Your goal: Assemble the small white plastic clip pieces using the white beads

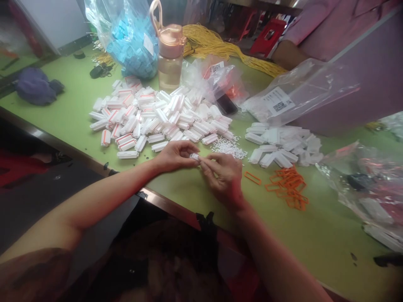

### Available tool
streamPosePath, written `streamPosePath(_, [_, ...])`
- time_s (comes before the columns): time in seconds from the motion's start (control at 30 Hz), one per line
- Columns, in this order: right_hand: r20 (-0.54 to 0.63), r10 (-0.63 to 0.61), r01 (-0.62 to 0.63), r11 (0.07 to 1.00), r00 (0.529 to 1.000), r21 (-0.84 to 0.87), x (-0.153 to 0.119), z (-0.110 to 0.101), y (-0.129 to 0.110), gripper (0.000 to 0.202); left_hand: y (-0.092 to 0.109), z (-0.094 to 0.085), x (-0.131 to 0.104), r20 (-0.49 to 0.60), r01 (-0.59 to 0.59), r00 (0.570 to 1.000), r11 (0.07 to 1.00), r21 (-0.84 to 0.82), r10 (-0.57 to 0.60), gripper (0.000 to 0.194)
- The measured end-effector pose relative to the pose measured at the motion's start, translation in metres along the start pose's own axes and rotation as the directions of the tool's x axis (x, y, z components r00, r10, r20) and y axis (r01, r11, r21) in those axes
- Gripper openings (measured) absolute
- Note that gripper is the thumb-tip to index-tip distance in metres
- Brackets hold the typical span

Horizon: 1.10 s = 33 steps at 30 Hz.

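Note:
My left hand [176, 156] is closed around a white plastic connector housing [194, 157], whose end shows between thumb and fingers. Against that end press the pinched fingertips of my right hand [223, 174]; whatever they hold is too small to make out. Just beyond my hands lies a heap of tiny white pins [229, 147]. Behind it spreads a big pile of white housings [157, 113], some with an orange strip. Right of my right hand are a loose orange rectangular frame [252, 178], a tangle of orange frames [291, 186] and a smaller pile of white housings [283, 142].
At the back stand a bag of blue parts [132, 46] and a drink bottle [170, 63]. Yellow wires [217, 42] lie behind clear bags [292, 94]. A purple cloth bundle [36, 86] is at left. Across the table sits another person [333, 29].

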State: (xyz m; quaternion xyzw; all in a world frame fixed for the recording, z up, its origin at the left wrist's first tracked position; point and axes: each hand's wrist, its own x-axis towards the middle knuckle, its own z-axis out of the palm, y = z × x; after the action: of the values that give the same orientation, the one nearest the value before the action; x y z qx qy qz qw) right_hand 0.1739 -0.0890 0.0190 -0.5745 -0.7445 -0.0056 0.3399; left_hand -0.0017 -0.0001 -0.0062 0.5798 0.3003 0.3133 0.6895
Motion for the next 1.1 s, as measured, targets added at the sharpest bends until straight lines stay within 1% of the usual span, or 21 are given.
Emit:
streamPosePath(0.07, [-0.007, 0.104, -0.102, 0.980, 0.995, 0.170, 0.002, -0.008, 0.011, 0.025, 0.001, 0.000, 0.000, 0.010, 0.000, 1.000, 1.000, 0.028, 0.000, 0.046])
streamPosePath(0.1, [-0.017, 0.161, -0.153, 0.962, 0.987, 0.228, 0.002, -0.013, 0.018, 0.025, 0.002, -0.001, 0.000, 0.014, -0.006, 1.000, 0.999, 0.051, 0.005, 0.047])
streamPosePath(0.13, [-0.028, 0.216, -0.203, 0.947, 0.976, 0.248, 0.003, -0.017, 0.026, 0.025, 0.002, -0.001, 0.000, 0.014, -0.014, 1.000, 0.997, 0.080, 0.012, 0.047])
streamPosePath(0.2, [-0.018, 0.294, -0.285, 0.937, 0.956, 0.201, 0.003, -0.027, 0.042, 0.024, 0.003, -0.002, 0.001, 0.008, -0.029, 1.000, 0.989, 0.148, 0.028, 0.045])
streamPosePath(0.27, [0.035, 0.320, -0.322, 0.942, 0.947, 0.099, 0.003, -0.034, 0.053, 0.023, 0.004, -0.002, 0.001, 0.000, -0.038, 0.999, 0.979, 0.202, 0.039, 0.044])
streamPosePath(0.33, [0.105, 0.316, -0.317, 0.948, 0.943, -0.005, 0.002, -0.037, 0.058, 0.022, 0.004, -0.002, 0.001, -0.007, -0.040, 0.999, 0.973, 0.229, 0.043, 0.043])
streamPosePath(0.43, [0.184, 0.275, -0.262, 0.961, 0.944, -0.093, 0.000, -0.033, 0.056, 0.018, 0.004, -0.002, 0.001, -0.009, -0.044, 0.999, 0.968, 0.248, 0.047, 0.042])
streamPosePath(0.53, [0.220, 0.208, -0.168, 0.968, 0.953, -0.188, -0.002, -0.024, 0.052, 0.015, 0.004, -0.001, 0.001, -0.007, -0.053, 0.998, 0.962, 0.266, 0.057, 0.042])
streamPosePath(0.6, [0.237, 0.179, -0.110, 0.954, 0.955, -0.277, -0.003, -0.020, 0.051, 0.016, 0.004, -0.001, 0.001, -0.008, -0.061, 0.998, 0.958, 0.279, 0.065, 0.043])
streamPosePath(0.67, [0.257, 0.177, -0.088, 0.943, 0.950, -0.322, -0.003, -0.018, 0.051, 0.018, 0.004, -0.001, 0.000, -0.006, -0.065, 0.998, 0.955, 0.288, 0.070, 0.043])
streamPosePath(0.7, [0.261, 0.185, -0.099, 0.945, 0.948, -0.311, -0.002, -0.019, 0.050, 0.019, 0.004, -0.001, 0.000, -0.007, -0.067, 0.997, 0.955, 0.290, 0.072, 0.043])
streamPosePath(0.77, [0.266, 0.207, -0.157, 0.968, 0.942, -0.197, 0.000, -0.022, 0.047, 0.018, 0.003, -0.001, 0.000, -0.006, -0.070, 0.997, 0.954, 0.291, 0.075, 0.043])
streamPosePath(0.83, [0.256, 0.245, -0.256, 0.967, 0.935, 0.011, 0.001, -0.024, 0.041, 0.018, 0.003, -0.001, 0.000, -0.002, -0.074, 0.997, 0.957, 0.281, 0.078, 0.043])
streamPosePath(0.9, [0.235, 0.299, -0.348, 0.914, 0.925, 0.208, 0.002, -0.023, 0.033, 0.019, 0.003, -0.002, 0.000, 0.006, -0.075, 0.997, 0.963, 0.260, 0.076, 0.043])
streamPosePath(0.93, [0.228, 0.327, -0.383, 0.881, 0.917, 0.277, 0.002, -0.022, 0.029, 0.020, 0.003, -0.002, 0.000, 0.007, -0.072, 0.997, 0.965, 0.253, 0.072, 0.043])
streamPosePath(1.03, [0.216, 0.400, -0.454, 0.799, 0.891, 0.394, 0.001, -0.013, 0.021, 0.021, 0.003, -0.002, 0.000, 0.000, -0.063, 0.998, 0.964, 0.257, 0.065, 0.042])
streamPosePath(1.1, [0.205, 0.425, -0.471, 0.766, 0.882, 0.438, 0.000, -0.007, 0.019, 0.020, 0.003, -0.002, 0.000, -0.002, -0.061, 0.998, 0.962, 0.266, 0.064, 0.042])
